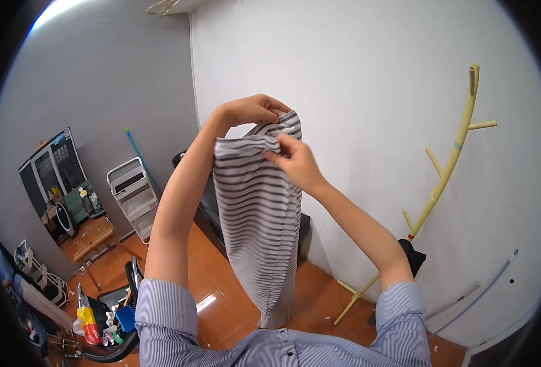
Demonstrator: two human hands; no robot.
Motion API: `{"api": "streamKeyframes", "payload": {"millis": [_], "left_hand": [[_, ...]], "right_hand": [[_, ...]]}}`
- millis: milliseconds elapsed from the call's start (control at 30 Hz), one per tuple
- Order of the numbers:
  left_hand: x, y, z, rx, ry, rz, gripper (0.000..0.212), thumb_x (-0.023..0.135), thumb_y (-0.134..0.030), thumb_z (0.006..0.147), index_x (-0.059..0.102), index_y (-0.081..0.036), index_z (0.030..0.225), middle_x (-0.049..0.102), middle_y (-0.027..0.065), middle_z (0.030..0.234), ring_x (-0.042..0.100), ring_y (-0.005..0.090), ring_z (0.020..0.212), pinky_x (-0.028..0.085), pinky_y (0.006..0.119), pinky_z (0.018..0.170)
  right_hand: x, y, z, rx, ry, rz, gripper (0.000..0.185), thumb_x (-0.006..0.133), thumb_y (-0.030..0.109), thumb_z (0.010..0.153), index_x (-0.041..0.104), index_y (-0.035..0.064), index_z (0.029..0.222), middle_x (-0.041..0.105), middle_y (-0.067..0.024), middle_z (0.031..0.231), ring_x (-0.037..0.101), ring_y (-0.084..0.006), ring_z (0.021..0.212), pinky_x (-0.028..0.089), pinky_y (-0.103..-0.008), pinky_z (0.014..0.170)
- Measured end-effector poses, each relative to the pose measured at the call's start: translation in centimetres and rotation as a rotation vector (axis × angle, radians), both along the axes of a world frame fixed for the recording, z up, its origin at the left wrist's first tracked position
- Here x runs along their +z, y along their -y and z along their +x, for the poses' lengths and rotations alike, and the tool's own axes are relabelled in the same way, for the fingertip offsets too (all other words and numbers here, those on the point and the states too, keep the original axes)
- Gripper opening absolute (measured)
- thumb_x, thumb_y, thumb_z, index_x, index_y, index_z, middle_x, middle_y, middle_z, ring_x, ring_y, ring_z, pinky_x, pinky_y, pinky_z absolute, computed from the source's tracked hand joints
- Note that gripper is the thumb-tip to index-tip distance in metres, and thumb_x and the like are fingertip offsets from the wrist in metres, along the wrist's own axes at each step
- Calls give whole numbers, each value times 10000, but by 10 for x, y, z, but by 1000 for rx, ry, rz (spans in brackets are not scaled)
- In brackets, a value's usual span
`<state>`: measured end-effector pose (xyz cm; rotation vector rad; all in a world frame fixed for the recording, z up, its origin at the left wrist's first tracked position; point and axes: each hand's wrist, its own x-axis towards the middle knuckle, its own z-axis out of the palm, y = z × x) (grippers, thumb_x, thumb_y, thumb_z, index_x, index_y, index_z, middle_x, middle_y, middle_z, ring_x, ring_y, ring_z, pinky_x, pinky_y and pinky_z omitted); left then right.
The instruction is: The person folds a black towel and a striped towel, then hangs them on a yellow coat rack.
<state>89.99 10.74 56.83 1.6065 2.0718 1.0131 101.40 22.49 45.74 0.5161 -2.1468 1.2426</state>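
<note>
A white garment with dark stripes (259,202) hangs in front of my chest, its wide open edge at the top. My left hand (256,110) pinches the far part of that edge from above, the wrist bent over. Nearer to me and a little lower, my right hand (298,160) grips the near part of the edge between thumb and fingers. The cloth drops in loose folds and narrows towards the bottom, close to my shirt (270,346). I cannot tell what kind of garment it is.
A yellow branch-shaped coat stand (458,147) rises on the right by the white wall. On the left are a white rolling cart (135,197), a mirror (64,183) and a black chair (114,353) loaded with several small items. Dark furniture (208,197) stands behind the cloth.
</note>
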Motion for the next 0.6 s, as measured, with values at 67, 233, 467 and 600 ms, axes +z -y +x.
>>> {"api": "streamKeyframes", "payload": {"millis": [67,233,467,600], "left_hand": [[2,11,-1,9,-15,-3,507,550,-47,719,514,15,1221,607,133,1108,577,206,1020,416,285,940],[1,14,1,41,-49,-1,498,582,-74,706,546,-12,1199,628,111,1072,587,189,974,419,282,911],[-2,12,5,119,-219,-120,466,620,-129,702,591,-93,1166,626,92,1066,559,214,1028,401,338,940],[-12,11,-7,34,-315,12,422,664,-208,728,579,-73,1119,590,81,1148,550,209,1065,405,357,955]], "right_hand": [[2,-10,-4,-207,-166,38,108,656,78,795,584,32,863,564,-24,957,512,-78,867,455,-224,709],[2,-27,-20,-477,-394,-13,112,681,90,768,600,59,840,521,-45,1068,521,-117,946,467,-248,701],[-2,-29,-26,4,93,-365,68,672,74,789,623,38,819,623,2,740,536,-55,671,425,-199,636],[-8,-28,-24,-154,41,-262,110,701,94,752,622,18,749,598,1,697,491,-61,630,395,-218,585]]}}
